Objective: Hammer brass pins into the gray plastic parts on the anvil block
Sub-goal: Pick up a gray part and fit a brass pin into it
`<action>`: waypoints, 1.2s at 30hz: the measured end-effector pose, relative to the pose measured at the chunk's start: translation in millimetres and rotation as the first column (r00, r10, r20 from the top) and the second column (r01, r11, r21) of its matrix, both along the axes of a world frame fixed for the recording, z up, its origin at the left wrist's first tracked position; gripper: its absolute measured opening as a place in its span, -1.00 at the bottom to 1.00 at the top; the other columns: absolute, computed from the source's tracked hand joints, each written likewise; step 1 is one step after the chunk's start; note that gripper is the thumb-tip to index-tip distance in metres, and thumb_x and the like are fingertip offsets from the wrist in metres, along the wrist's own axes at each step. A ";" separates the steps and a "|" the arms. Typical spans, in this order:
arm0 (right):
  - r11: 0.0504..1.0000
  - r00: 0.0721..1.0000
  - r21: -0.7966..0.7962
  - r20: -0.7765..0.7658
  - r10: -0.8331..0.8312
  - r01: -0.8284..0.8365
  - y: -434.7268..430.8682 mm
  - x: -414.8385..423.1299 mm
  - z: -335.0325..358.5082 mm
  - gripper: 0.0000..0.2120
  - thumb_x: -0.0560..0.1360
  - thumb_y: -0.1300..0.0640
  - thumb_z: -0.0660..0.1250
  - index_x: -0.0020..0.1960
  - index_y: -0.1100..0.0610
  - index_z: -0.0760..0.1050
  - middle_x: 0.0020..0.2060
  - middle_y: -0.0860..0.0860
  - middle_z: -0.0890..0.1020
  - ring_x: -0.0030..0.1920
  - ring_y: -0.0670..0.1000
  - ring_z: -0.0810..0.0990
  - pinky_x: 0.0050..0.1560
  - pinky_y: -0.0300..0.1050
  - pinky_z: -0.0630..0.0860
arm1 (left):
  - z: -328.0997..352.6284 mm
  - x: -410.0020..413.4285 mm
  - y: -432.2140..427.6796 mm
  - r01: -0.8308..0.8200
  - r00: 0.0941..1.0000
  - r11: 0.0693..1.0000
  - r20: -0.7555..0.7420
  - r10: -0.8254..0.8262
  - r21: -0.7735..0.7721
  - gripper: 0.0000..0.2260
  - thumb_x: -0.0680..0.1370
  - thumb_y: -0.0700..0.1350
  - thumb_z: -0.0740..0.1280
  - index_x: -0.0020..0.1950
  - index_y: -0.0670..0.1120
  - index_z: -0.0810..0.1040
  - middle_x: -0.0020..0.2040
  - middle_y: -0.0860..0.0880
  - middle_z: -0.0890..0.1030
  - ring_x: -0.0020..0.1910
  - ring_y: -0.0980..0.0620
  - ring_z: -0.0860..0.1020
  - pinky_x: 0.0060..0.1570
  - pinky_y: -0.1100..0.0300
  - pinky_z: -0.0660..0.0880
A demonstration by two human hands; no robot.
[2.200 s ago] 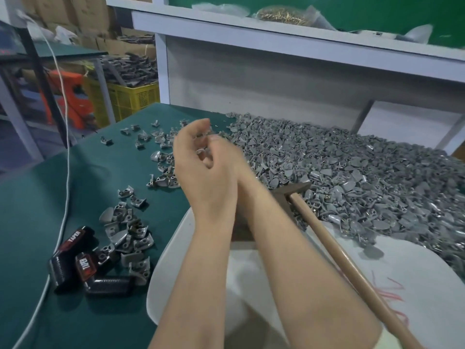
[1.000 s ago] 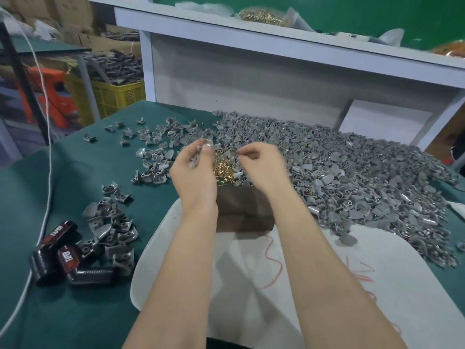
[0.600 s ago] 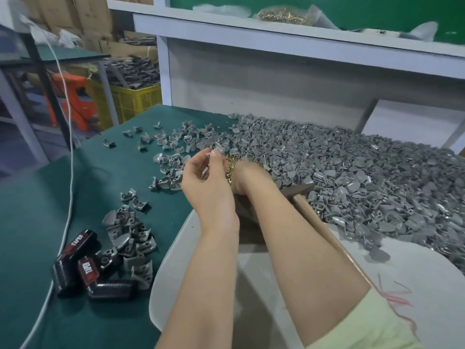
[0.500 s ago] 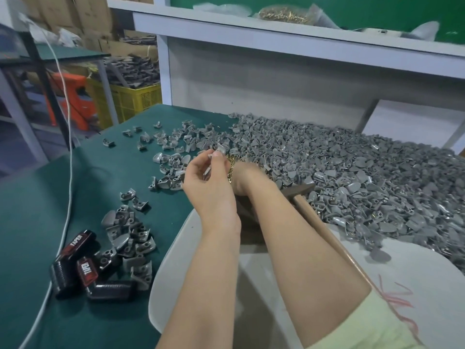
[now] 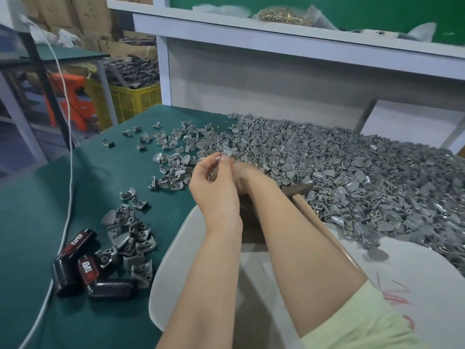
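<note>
The left hand is raised at the centre of the frame. Its grip is clamped on one gray plastic part, pinched between thumb and fingertips just above the near edge of the big pile of gray parts. That pile fills the right half of the green surface. The right hand sits directly behind the left, touching it or nearly so. Its fingers are hidden, so whether its grip is apart or together cannot be told.

Between and below the two forearms shows a dark brown side of the anvil block, which stands on a white board. Just right of the right wrist lies a hammer. Its head is at the pile's edge, and its wooden handle runs toward the lower right behind the forearm.

A smaller heap of gray parts lies at the lower left. It touches three black cases with red labels. A white cable runs down the left side. On the shelf at the top, brass pins lie in a clear bag.
</note>
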State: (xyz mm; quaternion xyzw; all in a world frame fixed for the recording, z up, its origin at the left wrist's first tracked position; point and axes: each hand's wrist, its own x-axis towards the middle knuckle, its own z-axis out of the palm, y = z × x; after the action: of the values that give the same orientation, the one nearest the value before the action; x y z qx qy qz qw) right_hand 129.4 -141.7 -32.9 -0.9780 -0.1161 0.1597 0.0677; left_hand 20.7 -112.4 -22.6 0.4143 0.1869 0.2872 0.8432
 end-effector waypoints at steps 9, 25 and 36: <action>0.935 0.950 0.308 0.194 -0.243 0.176 -24.8 -9.4 7.2 -0.80 0.55 0.16 0.24 0.09 0.23 0.54 -0.04 0.12 0.57 -0.06 0.10 0.54 -0.11 -0.19 0.41 | -1.3 1.2 -0.1 0.024 1.000 0.991 -0.002 -0.024 0.128 -0.86 0.53 -0.27 0.35 -0.15 -0.03 0.57 -0.16 0.00 0.61 -0.21 0.16 0.57 -0.15 0.35 0.48; 0.303 0.869 0.934 -0.017 -0.495 0.191 -120.8 -118.1 16.8 -0.86 0.52 0.42 0.21 0.00 0.25 0.47 -0.29 0.10 0.59 -0.41 -0.14 0.57 -0.31 -0.35 0.53 | -11.6 -10.9 -20.7 0.491 0.871 0.032 -0.490 -0.029 0.871 -0.92 0.54 -0.07 0.30 -0.11 0.09 0.55 0.00 0.09 0.63 0.11 -0.04 0.52 0.15 0.01 0.23; 0.626 0.827 0.779 0.327 -0.458 0.039 -116.1 -117.2 -2.7 -0.87 0.48 0.25 0.36 -0.17 0.04 0.54 -0.22 -0.06 0.64 -0.14 -0.05 0.61 0.05 -0.07 0.53 | -12.7 -8.9 -19.7 0.500 0.866 -0.004 -0.500 -0.022 0.866 -0.93 0.53 -0.06 0.31 -0.12 0.08 0.56 0.00 0.07 0.62 0.13 -0.07 0.51 0.16 -0.01 0.26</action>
State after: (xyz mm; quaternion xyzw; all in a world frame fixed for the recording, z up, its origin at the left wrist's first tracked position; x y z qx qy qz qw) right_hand 12.3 -257.9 -35.7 -0.8754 -0.0424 -0.1702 0.4505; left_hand 11.8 -132.0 -35.3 0.9445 0.0004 0.0903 0.3158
